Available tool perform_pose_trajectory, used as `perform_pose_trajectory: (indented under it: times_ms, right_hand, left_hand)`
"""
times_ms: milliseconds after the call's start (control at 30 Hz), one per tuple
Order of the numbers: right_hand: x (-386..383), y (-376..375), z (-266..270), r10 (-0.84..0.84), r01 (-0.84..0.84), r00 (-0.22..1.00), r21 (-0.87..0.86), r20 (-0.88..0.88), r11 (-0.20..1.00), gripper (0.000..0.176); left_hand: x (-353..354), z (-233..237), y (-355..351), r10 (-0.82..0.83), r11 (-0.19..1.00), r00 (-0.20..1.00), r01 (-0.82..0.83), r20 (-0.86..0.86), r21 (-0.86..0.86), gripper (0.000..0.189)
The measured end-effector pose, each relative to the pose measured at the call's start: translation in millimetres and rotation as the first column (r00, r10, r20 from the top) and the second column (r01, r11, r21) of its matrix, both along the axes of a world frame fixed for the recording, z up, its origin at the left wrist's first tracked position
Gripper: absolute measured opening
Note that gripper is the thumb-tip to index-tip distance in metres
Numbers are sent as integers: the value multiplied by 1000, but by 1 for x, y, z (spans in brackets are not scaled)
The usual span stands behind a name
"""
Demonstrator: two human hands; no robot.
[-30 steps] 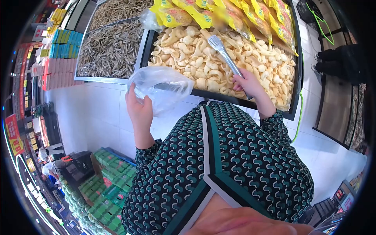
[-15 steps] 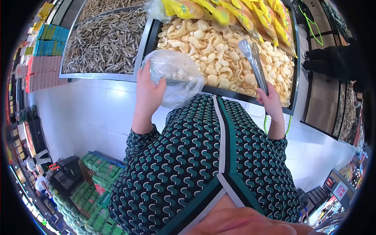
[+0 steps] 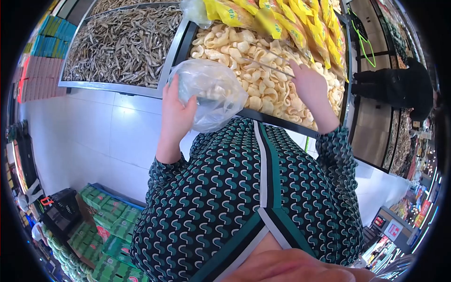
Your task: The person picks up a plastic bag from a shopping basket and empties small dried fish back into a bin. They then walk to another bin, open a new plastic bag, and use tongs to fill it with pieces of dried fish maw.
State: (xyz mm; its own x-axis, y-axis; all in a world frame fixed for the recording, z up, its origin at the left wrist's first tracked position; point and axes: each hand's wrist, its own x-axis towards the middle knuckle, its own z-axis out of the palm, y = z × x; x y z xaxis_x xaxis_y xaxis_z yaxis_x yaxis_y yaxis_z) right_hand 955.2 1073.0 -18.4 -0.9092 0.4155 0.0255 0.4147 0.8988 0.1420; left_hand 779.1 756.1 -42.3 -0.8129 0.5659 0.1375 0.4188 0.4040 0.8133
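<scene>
Holding a thin clear plastic bag (image 3: 213, 91) in the left hand (image 3: 176, 113), fingers (image 3: 174, 89) curled round its left side, thumb pressed into the film. Bag at upper centre of the frame, hanging over the front rim of a black-rimmed tray (image 3: 277, 123), with a few pale pieces inside. Gripping slim metal tongs (image 3: 271, 68) in the right hand (image 3: 307, 84), fingers wrapped over the handle end, tips reaching up-left across the heap of pale curled puffed crackers (image 3: 263, 96).

Likely trouble:
- Losing pieces over the front rim onto the white tiled floor (image 3: 94, 136), since part of the bag sags outside the tray.
- Missing the bag mouth, with only one hand to spread such limp film.
- Crushing brittle crackers through too hard a squeeze.
- Knocking down one of the yellow packets (image 3: 282, 21) leaning over the tray's far side, just above the right hand.
- Snagging or splitting the thin film on a tong tip.

Hard to make out:
- Cannot tell whether the tongs carry anything, or how far apart the tips stand: mere thin lines against the pale heap.
- Bag mouth lost in the folds and behind the left hand; fill level blurred by glare.
- Right palm turned away, handle end covered.
- Tray's near right corner behind the patterned green sleeve (image 3: 336, 150).
- Neighbouring bin of small dried fish (image 3: 122, 44) cut off at upper left.
</scene>
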Motion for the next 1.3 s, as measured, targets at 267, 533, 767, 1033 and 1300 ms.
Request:
perform_pose_trajectory:
  times_ms: [267, 533, 767, 1033, 1300]
  right_hand:
    - [-54, 51, 26, 231, -253, 965, 222, 122, 942, 46]
    - [-51, 64, 13, 296, -297, 955, 77, 29, 952, 29]
    - [10, 69, 21, -59, -50, 981, -533, -185, 844, 47]
    - [38, -13, 12, -94, -218, 948, -838, -303, 501, 48]
    - [28, -43, 9, 64, -192, 973, -629, -220, 753, 48]
  left_hand:
    - [8, 32, -20, 87, 983, 975, -117, 203, 143, 63]
    - [10, 72, -39, 283, 928, 955, -295, 85, 228, 62]
    - [1, 15, 14, 194, 979, 954, -205, -229, -24, 68]
    - [-6, 24, 34, 148, 988, 987, -146, -64, 46, 70]
    - [-4, 16, 28, 161, 987, 984, -159, -71, 34, 69]
